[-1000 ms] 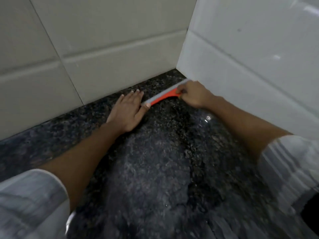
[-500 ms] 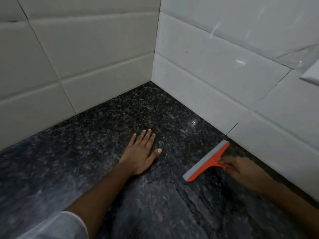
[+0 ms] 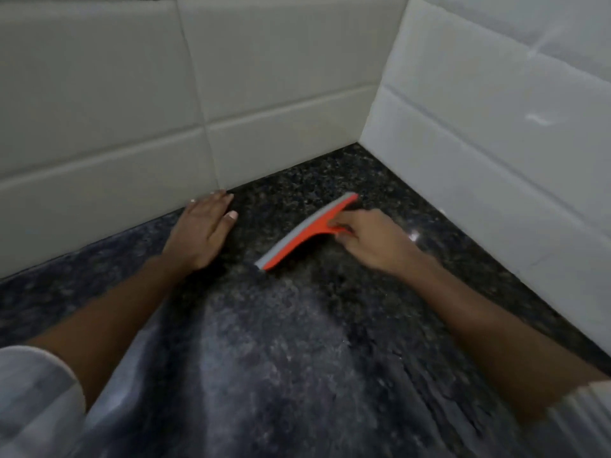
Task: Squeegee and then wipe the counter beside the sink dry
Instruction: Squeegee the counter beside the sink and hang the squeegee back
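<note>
A dark speckled granite counter (image 3: 297, 358) fills the lower view and runs into a tiled corner. An orange squeegee (image 3: 299, 238) with a grey rubber blade lies slanted on it, blade edge down on the stone. My right hand (image 3: 370, 241) grips its short handle from the right. My left hand (image 3: 201, 231) rests flat on the counter, fingers together, its fingertips close to the left wall's base. A gap of bare stone separates it from the blade's lower end. A paler, streaky wet sheen covers the counter between my forearms.
Cream tiles (image 3: 115, 127) form the wall on the left. White tiles (image 3: 496, 143) form the wall on the right. The two meet in a corner (image 3: 360, 143) just beyond the squeegee. No sink or cloth is in view.
The squeegee has gone back toward the corner, away from the right wall. My left hand has shifted up against the left wall. The view has swung so the corner sits further right.
</note>
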